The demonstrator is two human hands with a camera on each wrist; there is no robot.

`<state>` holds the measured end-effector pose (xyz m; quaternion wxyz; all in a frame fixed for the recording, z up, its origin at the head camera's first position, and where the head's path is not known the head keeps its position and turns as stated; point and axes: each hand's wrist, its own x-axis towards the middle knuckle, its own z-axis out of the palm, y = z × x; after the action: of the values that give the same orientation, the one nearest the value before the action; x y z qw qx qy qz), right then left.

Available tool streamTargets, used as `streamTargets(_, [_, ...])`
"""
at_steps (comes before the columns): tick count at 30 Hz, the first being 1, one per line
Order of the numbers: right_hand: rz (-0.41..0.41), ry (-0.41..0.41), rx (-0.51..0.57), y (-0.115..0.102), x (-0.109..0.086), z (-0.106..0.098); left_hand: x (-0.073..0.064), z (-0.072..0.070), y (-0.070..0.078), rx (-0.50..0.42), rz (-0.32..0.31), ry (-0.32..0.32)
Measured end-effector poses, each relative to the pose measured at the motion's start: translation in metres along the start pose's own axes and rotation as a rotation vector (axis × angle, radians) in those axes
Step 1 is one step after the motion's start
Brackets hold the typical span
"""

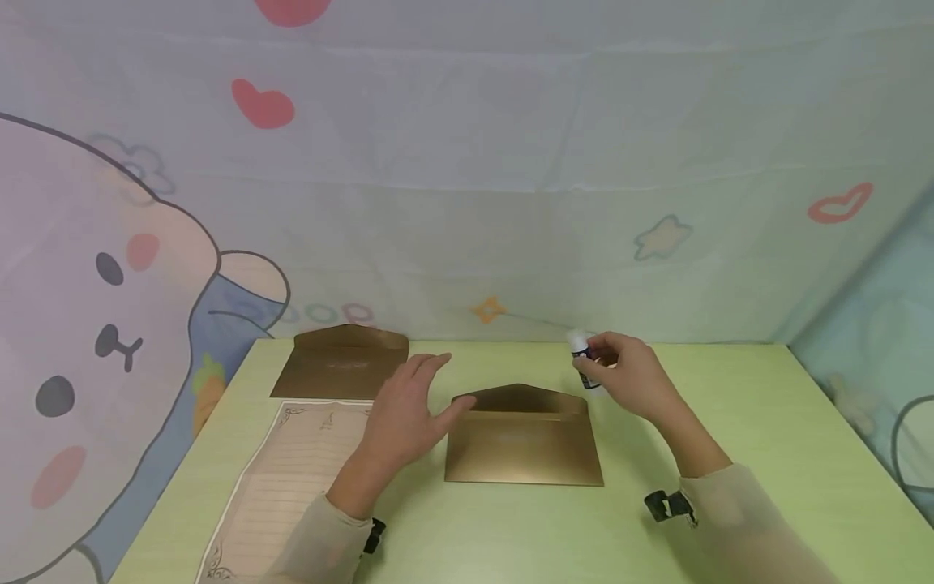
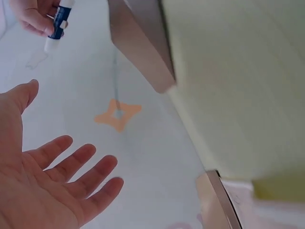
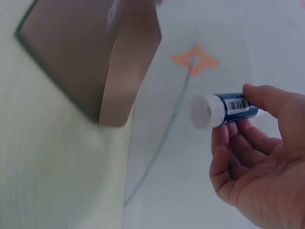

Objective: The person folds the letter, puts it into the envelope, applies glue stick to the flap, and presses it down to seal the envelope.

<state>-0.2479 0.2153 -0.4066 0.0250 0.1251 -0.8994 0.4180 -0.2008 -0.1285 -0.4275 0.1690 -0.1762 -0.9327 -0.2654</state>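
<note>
Basically, the front envelope point(image 1: 521, 446) sits square to the person, approx. mid-table point(image 1: 766, 438), w/ its flap point(image 1: 520, 399) up on the 12 o'clock side, prob. so both hands can get at it w/o reaching far. The glue stick point(image 1: 584, 365) (prob. glue, judging by shape) is up off the table at that envelope's 1 o'clock, in the R hand point(image 1: 633, 375). It's held round its dark middle, presumably b/c that leaves both pale ends free; can't tell if it's capped. The 2nd envelope point(image 1: 339, 369), flap also up, lies at 10 o'clock, and a lined letter sheet point(image 1: 292, 470) at approx. 9 o'clock; both look set to the side, maybe to give the hands room.

Grip-wise: R hand is in a pinch, thumb on one side of the stick, fingertips on the other, gap just the stick's thickness. L hand point(image 1: 404, 414), at the front envelope's 9–10 o'clock, has fingers spread, thumb well apart from them, nothing in it. In head view its thumb overlaps the flap's corner, but L wrist view shows a gap, so no contact.
</note>
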Motion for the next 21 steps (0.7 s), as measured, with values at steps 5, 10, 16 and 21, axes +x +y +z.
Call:
streamTargets(5, [-0.021, -0.013, 0.160, -0.015, -0.014, 0.014, -0.001, -0.001, 0.020, -0.102, -0.019, -0.041])
streamTargets(10, [-0.037, -0.058, 0.336, -0.026, -0.025, 0.033, 0.000, 0.001, 0.040, -0.154, 0.005, -0.094])
streamTargets(16, [-0.074, -0.096, 0.518, -0.036, -0.035, 0.053, 0.000, 0.011, 0.054, -0.176, 0.065, -0.119])
streamTargets(21, [-0.062, -0.112, 0.640, -0.040, -0.041, 0.068, 0.000, 0.022, 0.060, -0.142, 0.126, -0.097])
